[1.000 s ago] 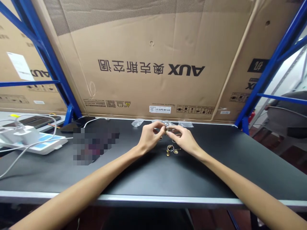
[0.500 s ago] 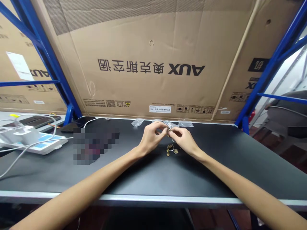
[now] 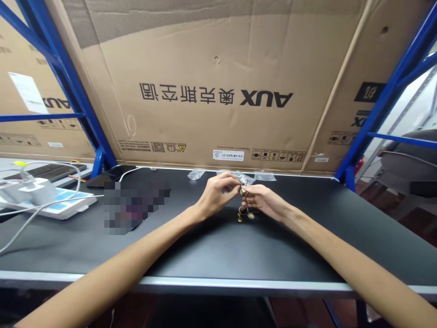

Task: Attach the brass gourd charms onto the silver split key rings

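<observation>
Big cardboard box (image 3: 191,54) fills the upper frame, print upside down, w/ blue uprights (image 3: 82,114) at L & R. Below it, black tabletop (image 3: 211,255) runs across the mid & lower frame. White power strip (image 3: 66,210) w/ plug & cables sits far L, well apart from the work.

L hand (image 3: 216,193) and R hand (image 3: 268,200) meet just R of ctr, over the tabletop. R hand's thumb & fingers pinch a small brass-coloured metal piece (image 3: 243,192); exact shape too small to tell. L hand's thumb & index curl in at the piece's left edge; can't tell whether they pinch it too, as contact is hidden.

Clear plastic bags (image 3: 196,174) lie along the back edge, some partly behind the hands. Just below R hand, on the tabletop: thin ring (image 3: 243,210), brass pendant (image 3: 240,218), small tag (image 3: 251,216).

To do it well, prob. best: keep R pinch firm but light, steady w/ L fingertips, work low over the tabletop in case of a drop, and don't snag the ring below.
</observation>
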